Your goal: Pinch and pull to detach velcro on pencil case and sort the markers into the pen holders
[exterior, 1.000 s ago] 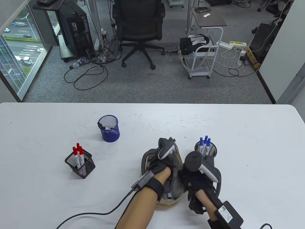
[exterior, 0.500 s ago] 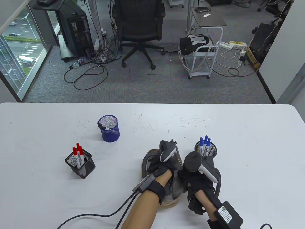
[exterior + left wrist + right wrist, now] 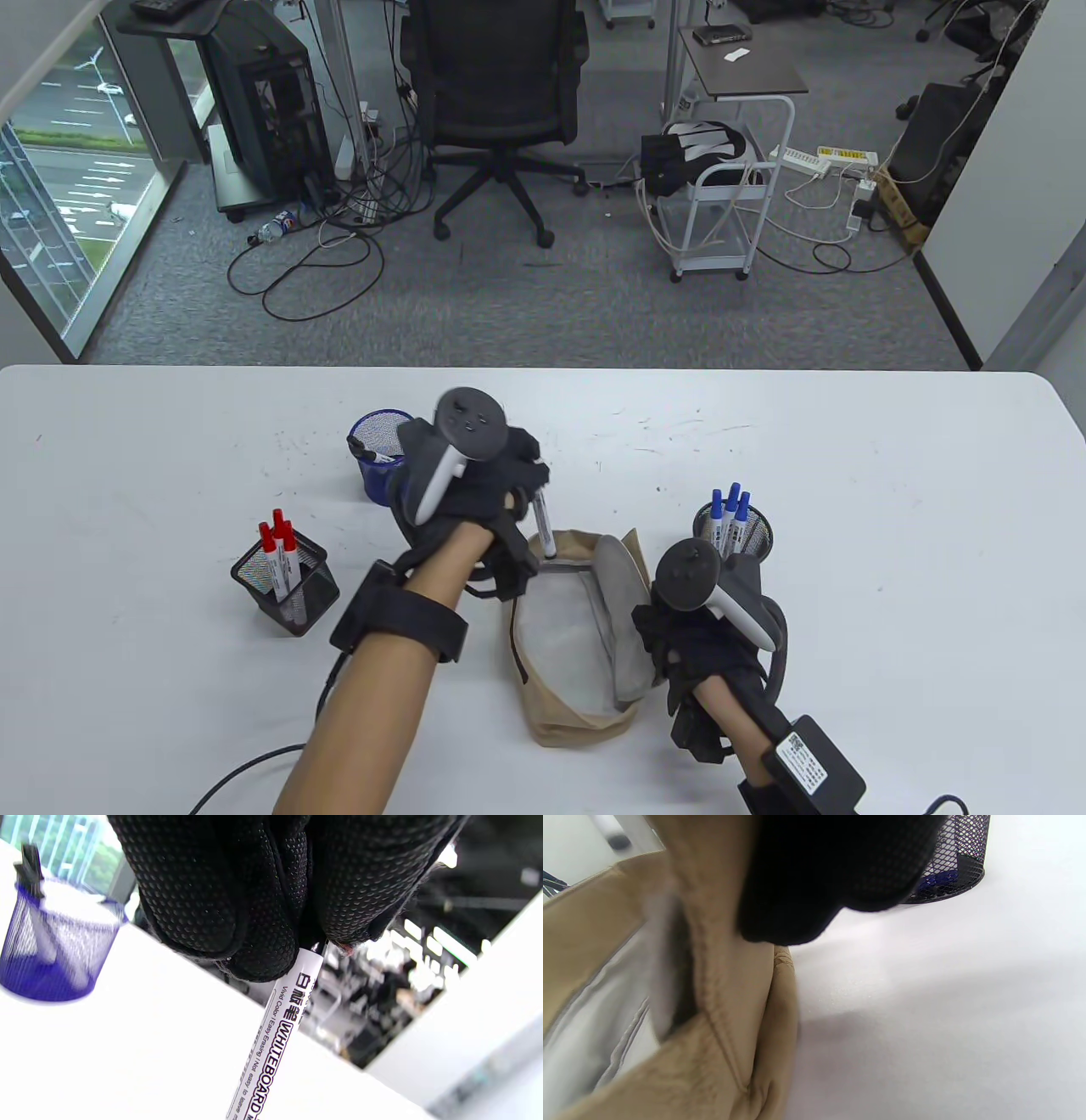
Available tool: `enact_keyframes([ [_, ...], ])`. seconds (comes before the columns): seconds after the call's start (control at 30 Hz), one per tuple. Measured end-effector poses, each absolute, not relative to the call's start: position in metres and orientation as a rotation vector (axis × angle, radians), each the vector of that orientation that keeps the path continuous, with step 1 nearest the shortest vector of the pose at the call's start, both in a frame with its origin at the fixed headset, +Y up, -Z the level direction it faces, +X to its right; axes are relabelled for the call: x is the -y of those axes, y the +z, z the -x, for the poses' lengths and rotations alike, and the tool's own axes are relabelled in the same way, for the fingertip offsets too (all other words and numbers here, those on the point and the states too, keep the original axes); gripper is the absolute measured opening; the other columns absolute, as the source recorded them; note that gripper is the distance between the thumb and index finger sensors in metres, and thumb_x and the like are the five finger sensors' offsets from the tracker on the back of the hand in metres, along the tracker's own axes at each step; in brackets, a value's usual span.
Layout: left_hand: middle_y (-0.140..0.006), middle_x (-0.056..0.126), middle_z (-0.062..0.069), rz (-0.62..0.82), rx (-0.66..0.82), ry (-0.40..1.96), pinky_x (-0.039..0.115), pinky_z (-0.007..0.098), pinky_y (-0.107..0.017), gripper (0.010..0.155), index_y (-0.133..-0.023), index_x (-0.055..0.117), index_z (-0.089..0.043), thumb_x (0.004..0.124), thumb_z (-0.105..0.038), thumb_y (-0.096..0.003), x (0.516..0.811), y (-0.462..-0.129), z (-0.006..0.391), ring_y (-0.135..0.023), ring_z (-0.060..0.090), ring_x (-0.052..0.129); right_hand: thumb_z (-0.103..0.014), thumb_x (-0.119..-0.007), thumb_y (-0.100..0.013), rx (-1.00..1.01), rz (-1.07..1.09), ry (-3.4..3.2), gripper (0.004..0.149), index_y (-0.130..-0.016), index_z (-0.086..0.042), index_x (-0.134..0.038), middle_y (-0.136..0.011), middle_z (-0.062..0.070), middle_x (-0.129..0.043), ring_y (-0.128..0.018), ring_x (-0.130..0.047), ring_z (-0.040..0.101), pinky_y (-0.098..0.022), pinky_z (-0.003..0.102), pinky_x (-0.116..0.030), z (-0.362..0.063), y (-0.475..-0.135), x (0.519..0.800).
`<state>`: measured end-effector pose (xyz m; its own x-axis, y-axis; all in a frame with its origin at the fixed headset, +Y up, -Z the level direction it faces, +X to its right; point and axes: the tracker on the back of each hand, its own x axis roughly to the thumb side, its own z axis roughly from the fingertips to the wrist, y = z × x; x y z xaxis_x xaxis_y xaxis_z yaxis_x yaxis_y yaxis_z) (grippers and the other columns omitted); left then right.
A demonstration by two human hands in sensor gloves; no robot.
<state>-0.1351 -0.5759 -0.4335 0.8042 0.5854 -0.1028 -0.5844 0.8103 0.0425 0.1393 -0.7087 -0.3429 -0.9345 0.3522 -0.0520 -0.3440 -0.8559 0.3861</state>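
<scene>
The tan pencil case (image 3: 577, 671) lies open, showing its grey lining. My left hand (image 3: 530, 491) is raised above the case's far end and pinches a white whiteboard marker (image 3: 543, 528) by its top, so the marker hangs down. In the left wrist view my fingertips (image 3: 263, 955) clamp the marker (image 3: 275, 1035), with the blue mesh holder (image 3: 51, 942) to the left. My right hand (image 3: 657, 628) grips the case's flap (image 3: 725, 984) at its right side. The blue holder (image 3: 373, 463) holds one black-capped marker and is partly hidden behind my left hand.
A square black mesh holder (image 3: 288, 598) with three red markers stands at the left. A round black mesh holder (image 3: 759, 531) with three blue markers stands just beyond my right hand and also shows as the round holder (image 3: 950, 870). Glove cables trail off the near edge.
My left hand has come out of the pencil case holding a marker and has risen up and leftward, toward the blue holder. The case's lining is now uncovered. My right hand has stayed put.
</scene>
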Motion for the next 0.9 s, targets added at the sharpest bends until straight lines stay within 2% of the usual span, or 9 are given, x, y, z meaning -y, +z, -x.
enact_keyframes([
  [0.07,-0.076,0.109,0.001,-0.078,-0.165,0.618,0.104,0.026,-0.033,0.048,-0.086,0.094,-0.027,0.1,-0.04,-0.0405,0.557,-0.442,0.163,-0.051,0.016,0.117,-0.032,-0.084,-0.05,-0.562,-0.029,2.72,0.054,-0.089,0.005,-0.078,-0.062,0.015,-0.104,-0.02,-0.105,0.015,-0.015,0.029,-0.089,-0.139,-0.343,0.709],
  [0.17,-0.077,0.109,0.002,-0.136,-0.265,0.564,0.104,0.025,-0.033,0.046,-0.086,0.095,-0.027,0.1,-0.039,-0.0414,0.548,-0.452,0.193,-0.053,0.017,0.118,-0.032,-0.084,-0.05,-0.561,-0.031,2.721,0.054,-0.089,0.006,-0.078,-0.062,0.014,-0.104,-0.02,-0.105,0.015,-0.015,0.029,-0.089,-0.139,-0.343,0.709],
  [0.3,-0.079,0.108,0.002,-0.187,-0.389,0.485,0.105,0.024,-0.034,0.047,-0.088,0.094,-0.027,0.098,-0.04,-0.0428,0.56,-0.465,0.219,-0.055,0.016,0.117,-0.032,-0.084,-0.05,-0.563,-0.031,2.721,0.054,-0.089,0.005,-0.078,-0.062,0.015,-0.104,-0.02,-0.105,0.015,-0.015,0.029,-0.089,-0.139,-0.343,0.709],
  [0.47,-0.08,0.107,0.002,-0.197,-0.473,0.472,0.105,0.024,-0.036,0.047,-0.089,0.093,-0.027,0.098,-0.04,-0.0441,0.581,-0.476,0.234,-0.057,0.016,0.117,-0.032,-0.084,-0.05,-0.565,-0.032,2.718,0.054,-0.09,0.005,-0.078,-0.062,0.015,-0.104,-0.02,-0.105,0.015,-0.015,0.029,-0.089,-0.139,-0.343,0.709],
  [0.7,-0.086,0.104,0.005,-0.2,-0.485,0.441,0.104,0.026,-0.039,0.054,-0.095,0.088,-0.022,0.096,-0.04,-0.0449,0.594,-0.482,0.243,-0.063,0.019,0.115,-0.032,-0.084,-0.05,-0.563,-0.034,2.722,0.054,-0.09,0.005,-0.078,-0.062,0.014,-0.104,-0.02,-0.105,0.015,-0.015,0.029,-0.089,-0.139,-0.343,0.709],
  [0.9,-0.085,0.104,0.006,-0.209,-0.402,0.38,0.104,0.028,-0.039,0.053,-0.094,0.089,-0.021,0.096,-0.039,-0.0446,0.585,-0.47,0.235,-0.062,0.02,0.115,-0.033,-0.084,-0.051,-0.564,-0.034,2.72,0.055,-0.089,0.005,-0.078,-0.062,0.015,-0.104,-0.02,-0.105,0.015,-0.015,0.029,-0.089,-0.139,-0.343,0.709],
])
